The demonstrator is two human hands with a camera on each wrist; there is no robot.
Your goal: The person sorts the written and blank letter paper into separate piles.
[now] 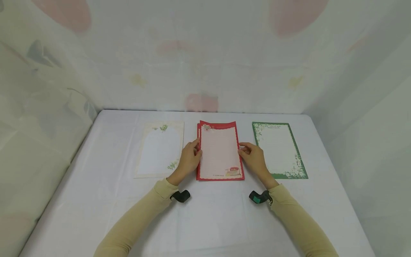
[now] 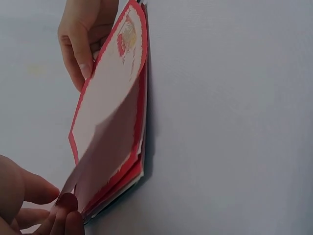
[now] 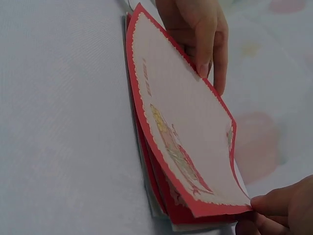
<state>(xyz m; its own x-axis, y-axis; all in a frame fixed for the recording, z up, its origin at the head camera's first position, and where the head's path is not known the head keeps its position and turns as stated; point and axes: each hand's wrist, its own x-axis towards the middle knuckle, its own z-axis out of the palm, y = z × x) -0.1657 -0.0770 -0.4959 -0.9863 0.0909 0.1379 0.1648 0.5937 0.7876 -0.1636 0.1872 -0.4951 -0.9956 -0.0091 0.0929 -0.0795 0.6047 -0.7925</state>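
Left hand (image 1: 188, 157) and right hand (image 1: 255, 159) pinch red-bordered sheet (image 1: 221, 150) by opposite edges; green-bordered sheet (image 1: 279, 151) beside right fingers.

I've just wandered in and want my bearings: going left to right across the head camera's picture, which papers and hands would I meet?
Cream-bordered paper, left hand, red-bordered papers, right hand, green-bordered paper.
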